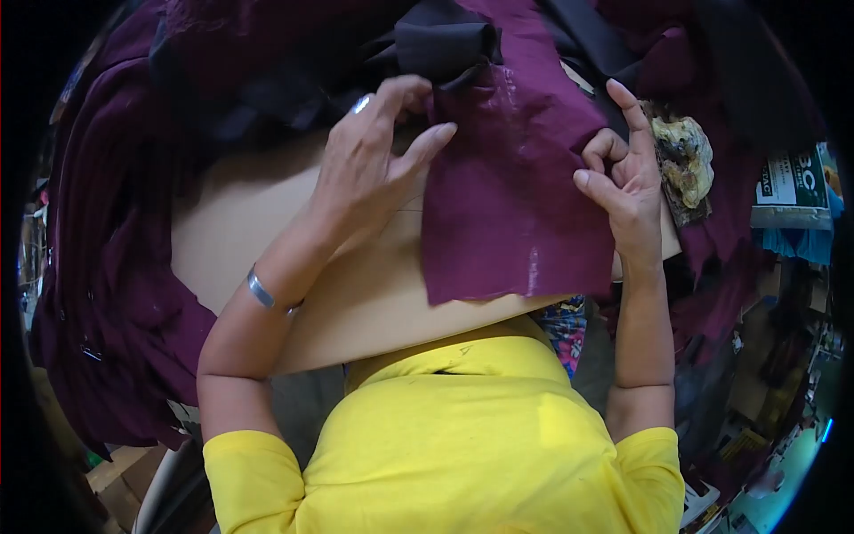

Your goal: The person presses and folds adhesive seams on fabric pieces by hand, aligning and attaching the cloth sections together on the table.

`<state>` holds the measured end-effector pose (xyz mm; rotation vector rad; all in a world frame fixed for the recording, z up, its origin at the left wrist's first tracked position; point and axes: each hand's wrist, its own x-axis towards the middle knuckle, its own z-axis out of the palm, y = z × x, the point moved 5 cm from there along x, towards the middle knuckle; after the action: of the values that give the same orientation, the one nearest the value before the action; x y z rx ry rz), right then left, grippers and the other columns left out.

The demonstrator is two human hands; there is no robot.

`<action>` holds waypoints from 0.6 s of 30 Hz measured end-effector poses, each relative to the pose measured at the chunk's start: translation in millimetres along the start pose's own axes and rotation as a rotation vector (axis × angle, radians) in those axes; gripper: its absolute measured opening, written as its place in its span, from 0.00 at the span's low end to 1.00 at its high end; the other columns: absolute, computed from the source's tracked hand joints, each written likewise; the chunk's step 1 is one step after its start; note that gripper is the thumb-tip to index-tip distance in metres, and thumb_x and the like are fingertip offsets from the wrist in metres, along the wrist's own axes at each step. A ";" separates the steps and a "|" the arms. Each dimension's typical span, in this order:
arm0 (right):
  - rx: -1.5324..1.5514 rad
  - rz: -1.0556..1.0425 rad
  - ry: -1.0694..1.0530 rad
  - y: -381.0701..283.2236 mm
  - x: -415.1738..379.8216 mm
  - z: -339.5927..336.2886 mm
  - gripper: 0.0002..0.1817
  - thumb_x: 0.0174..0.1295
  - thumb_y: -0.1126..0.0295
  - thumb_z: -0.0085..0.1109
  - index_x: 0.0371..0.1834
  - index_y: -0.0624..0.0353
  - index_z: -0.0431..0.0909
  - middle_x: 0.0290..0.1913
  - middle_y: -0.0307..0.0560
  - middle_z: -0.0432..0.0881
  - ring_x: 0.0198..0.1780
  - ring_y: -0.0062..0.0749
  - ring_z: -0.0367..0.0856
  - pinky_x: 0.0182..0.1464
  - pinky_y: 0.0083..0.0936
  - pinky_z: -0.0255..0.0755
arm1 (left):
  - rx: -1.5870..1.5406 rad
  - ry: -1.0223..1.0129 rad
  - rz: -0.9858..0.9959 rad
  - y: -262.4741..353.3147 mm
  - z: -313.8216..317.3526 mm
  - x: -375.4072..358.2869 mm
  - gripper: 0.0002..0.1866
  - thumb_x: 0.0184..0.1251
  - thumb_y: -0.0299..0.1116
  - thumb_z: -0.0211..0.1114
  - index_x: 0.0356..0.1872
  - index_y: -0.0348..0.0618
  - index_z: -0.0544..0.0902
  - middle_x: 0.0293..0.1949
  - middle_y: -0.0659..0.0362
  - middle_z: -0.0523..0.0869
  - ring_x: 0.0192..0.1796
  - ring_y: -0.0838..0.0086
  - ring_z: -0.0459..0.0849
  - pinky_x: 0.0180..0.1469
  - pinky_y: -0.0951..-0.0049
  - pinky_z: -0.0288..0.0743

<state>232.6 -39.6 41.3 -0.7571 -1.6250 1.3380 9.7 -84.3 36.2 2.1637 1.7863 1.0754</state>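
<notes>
The maroon rectangular cloth piece (507, 196) lies over the tan surface's (267, 231) right part. The left hand (369, 165) pinches its upper left edge (ring visible); the right hand (623, 182) pinches its right edge. Black fabric (445, 40) bunches beyond.

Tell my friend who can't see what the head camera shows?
Two hands hold a piece of maroon cloth over a tan board: the left hand pinches its left edge, the right hand its right edge. A yellow shirt fills the bottom.
</notes>
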 end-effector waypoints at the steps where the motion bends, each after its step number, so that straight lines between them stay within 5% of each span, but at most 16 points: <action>1: -0.016 -0.006 -0.026 -4.8 -1.9 5.7 0.45 0.46 0.79 0.58 0.71 0.57 0.48 0.25 0.30 0.62 0.27 0.11 0.58 0.33 0.06 0.55 | 0.047 -0.025 -0.064 -1.6 3.5 8.7 0.17 0.60 0.35 0.63 0.47 0.38 0.74 0.36 0.51 0.83 0.39 0.61 0.82 0.43 0.68 0.74; 6: -0.027 -0.100 -0.021 -21.5 -9.7 -2.8 0.45 0.44 0.86 0.50 0.71 0.58 0.48 0.25 0.31 0.62 0.28 0.13 0.59 0.34 0.08 0.57 | 0.028 -0.044 -0.080 -11.4 18.8 23.0 0.16 0.55 0.23 0.61 0.46 0.39 0.73 0.32 0.53 0.83 0.36 0.64 0.83 0.41 0.70 0.74; 7: -0.050 -0.086 0.029 -22.8 -9.4 -11.0 0.44 0.44 0.86 0.49 0.71 0.58 0.49 0.25 0.31 0.62 0.28 0.12 0.59 0.34 0.08 0.57 | -0.060 0.003 -0.098 -3.9 9.2 23.7 0.17 0.52 0.18 0.60 0.46 0.41 0.74 0.30 0.57 0.83 0.36 0.72 0.83 0.41 0.73 0.73; 8: -0.073 -0.073 0.080 -23.2 -9.6 -21.1 0.44 0.44 0.87 0.49 0.71 0.58 0.49 0.25 0.31 0.62 0.28 0.12 0.60 0.34 0.08 0.57 | -0.189 0.008 -0.155 5.5 -4.1 21.6 0.14 0.53 0.21 0.62 0.42 0.41 0.75 0.30 0.53 0.81 0.37 0.66 0.82 0.41 0.71 0.74; 9: -0.151 -0.006 0.125 -16.8 -6.2 -35.8 0.43 0.44 0.86 0.51 0.70 0.58 0.52 0.26 0.34 0.65 0.28 0.18 0.65 0.34 0.14 0.62 | -0.466 0.009 -0.184 11.4 -12.3 18.2 0.13 0.55 0.19 0.61 0.42 0.40 0.75 0.30 0.57 0.80 0.37 0.72 0.81 0.41 0.75 0.73; 12: -1.133 -0.177 0.268 -15.0 -0.6 -37.4 0.42 0.46 0.79 0.59 0.70 0.57 0.54 0.31 0.39 0.71 0.34 0.26 0.70 0.44 0.21 0.66 | -1.010 0.004 -0.177 24.2 -11.5 0.2 0.11 0.60 0.16 0.58 0.43 0.38 0.75 0.32 0.63 0.78 0.38 0.83 0.79 0.46 0.83 0.72; 13: -1.272 -0.387 0.318 -27.0 -2.2 -25.9 0.42 0.47 0.72 0.63 0.69 0.56 0.56 0.39 0.45 0.77 0.43 0.38 0.75 0.53 0.33 0.66 | -0.998 -0.033 -0.241 26.6 -5.2 -5.0 0.11 0.61 0.17 0.58 0.43 0.38 0.75 0.33 0.63 0.78 0.38 0.82 0.79 0.46 0.83 0.72; 15: -0.979 -0.430 0.187 -45.8 -9.2 7.9 0.44 0.45 0.66 0.67 0.69 0.53 0.57 0.49 0.49 0.76 0.51 0.42 0.73 0.58 0.37 0.63 | -1.017 -0.107 -0.426 32.5 6.8 -10.1 0.09 0.63 0.18 0.55 0.43 0.39 0.74 0.37 0.62 0.79 0.39 0.82 0.78 0.46 0.82 0.72; 17: -1.183 -0.454 0.024 -38.2 -16.0 49.8 0.51 0.37 0.60 0.73 0.69 0.51 0.56 0.62 0.50 0.66 0.61 0.45 0.65 0.61 0.42 0.60 | -0.959 -0.038 -0.288 26.9 15.7 -8.2 0.09 0.63 0.19 0.55 0.43 0.39 0.74 0.37 0.62 0.79 0.41 0.82 0.77 0.47 0.82 0.70; 18: -1.235 -0.418 -0.019 -29.9 -11.1 62.5 0.50 0.37 0.64 0.70 0.69 0.51 0.56 0.62 0.50 0.66 0.63 0.45 0.63 0.62 0.48 0.57 | -0.931 -0.008 -0.217 24.4 19.6 -6.1 0.09 0.63 0.19 0.55 0.43 0.39 0.74 0.37 0.63 0.79 0.42 0.82 0.77 0.47 0.82 0.70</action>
<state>183.4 -83.6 65.1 -0.9732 -2.4013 -0.0810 40.7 -90.4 31.9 1.3691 1.1058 1.4344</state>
